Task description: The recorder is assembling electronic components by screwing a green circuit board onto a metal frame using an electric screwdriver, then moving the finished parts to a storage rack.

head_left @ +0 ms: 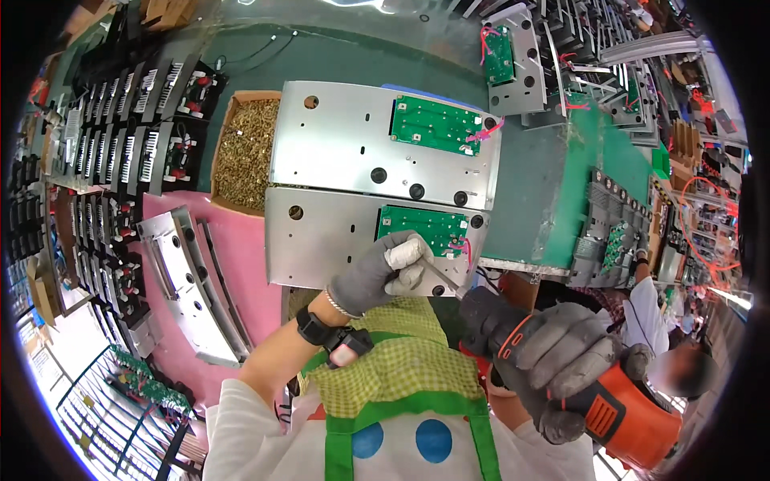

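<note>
Green surface [529,180], cluttered workshop bkgd, blk units [152,152] stacked at L. Nearer metal panel [325,240] lies flat in front of the person, PCB [425,228] on its R part. R grip [569,361] clenched round orange/blk power driver [634,417], R of panel. L grip [385,268] curled at bit [443,280] tip; can't tell if it pinches anything. Est.: driver heavyish, rigid, hold by body; panel stiff, maybe slick, take by edges; PCB fragile.

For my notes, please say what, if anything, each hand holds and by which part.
The right hand grips a power tool around its body. The left hand is at the tip of the bit; any hold is unclear.
</note>
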The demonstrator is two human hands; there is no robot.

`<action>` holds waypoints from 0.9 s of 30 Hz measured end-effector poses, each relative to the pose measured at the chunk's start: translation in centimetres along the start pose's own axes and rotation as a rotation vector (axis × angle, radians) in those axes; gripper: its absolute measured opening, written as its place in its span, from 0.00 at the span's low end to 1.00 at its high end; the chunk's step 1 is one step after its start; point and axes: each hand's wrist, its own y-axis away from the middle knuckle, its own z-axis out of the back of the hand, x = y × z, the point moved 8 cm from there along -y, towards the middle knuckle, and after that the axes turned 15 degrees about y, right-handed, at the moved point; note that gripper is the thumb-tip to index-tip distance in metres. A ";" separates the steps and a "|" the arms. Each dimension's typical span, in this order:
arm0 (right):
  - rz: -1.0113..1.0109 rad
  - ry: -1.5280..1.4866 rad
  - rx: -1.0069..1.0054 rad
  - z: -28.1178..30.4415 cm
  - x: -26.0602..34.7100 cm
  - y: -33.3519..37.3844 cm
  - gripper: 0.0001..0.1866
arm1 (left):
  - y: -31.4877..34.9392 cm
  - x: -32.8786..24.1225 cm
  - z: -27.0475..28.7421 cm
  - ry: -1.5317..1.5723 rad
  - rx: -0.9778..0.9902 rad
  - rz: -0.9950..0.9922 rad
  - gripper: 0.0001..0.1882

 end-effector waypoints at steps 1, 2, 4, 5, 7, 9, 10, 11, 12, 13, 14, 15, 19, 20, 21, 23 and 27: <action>0.016 -0.004 -0.038 0.1 0.3 0.4 0.35 | 0.3 0.2 0.2 -0.013 -0.012 0.014 0.15; 0.029 -0.001 -0.054 0.1 0.5 0.6 0.37 | 0.6 0.6 0.4 -0.018 -0.022 0.039 0.15; 0.006 -0.024 -0.043 -0.4 0.2 1.2 0.37 | 1.3 0.6 1.2 -0.122 -0.079 0.013 0.15; 0.006 -0.049 -0.028 -0.8 0.0 1.6 0.33 | 1.6 0.7 1.8 -0.203 -0.125 0.015 0.15; -0.079 -0.038 -0.011 -1.5 -1.1 2.3 0.29 | 2.3 0.2 2.6 -0.325 -0.140 -0.056 0.14; 0.057 -0.150 -0.085 -1.5 -2.9 3.6 0.33 | 2.7 0.3 3.5 -0.428 -0.152 -0.116 0.14; -0.109 -0.299 0.161 -2.9 -5.0 3.6 0.30 | 2.8 0.6 4.8 -0.315 -0.267 -0.144 0.14; -0.136 -0.422 0.418 -4.2 -5.7 4.0 0.44 | 3.1 1.0 6.1 -0.201 -0.371 -0.156 0.15; -0.302 -0.105 0.204 -3.7 -7.7 5.0 0.28 | 3.7 0.6 6.2 -0.209 -0.319 -0.215 0.15; -0.355 0.080 0.064 -2.6 -8.9 5.3 0.21 | 4.1 0.3 6.8 -0.197 -0.322 -0.242 0.15; -0.432 0.086 -0.073 -1.7 -10.0 5.8 0.16 | 4.5 0.3 7.4 -0.209 -0.328 -0.230 0.15; -0.465 0.087 -0.008 -1.9 -10.7 5.8 0.14 | 4.9 0.5 8.1 -0.225 -0.361 -0.194 0.15; -0.498 0.120 0.093 -2.8 -12.6 6.0 0.18 | 5.5 -0.3 9.1 -0.346 -0.342 -0.149 0.17; -0.484 0.135 0.076 -3.0 -12.8 6.1 0.21 | 5.6 -0.7 9.3 -0.385 -0.379 -0.180 0.18; -0.471 0.151 0.059 -3.1 -13.0 6.2 0.25 | 5.7 -1.0 9.5 -0.427 -0.412 -0.197 0.18; -0.462 0.180 0.041 -3.6 -13.1 6.6 0.31 | 5.6 -1.1 9.9 -0.439 -0.423 -0.152 0.18; -0.434 0.193 0.032 -4.2 -12.6 6.8 0.33 | 5.2 -0.4 10.6 -0.516 -0.422 -0.017 0.17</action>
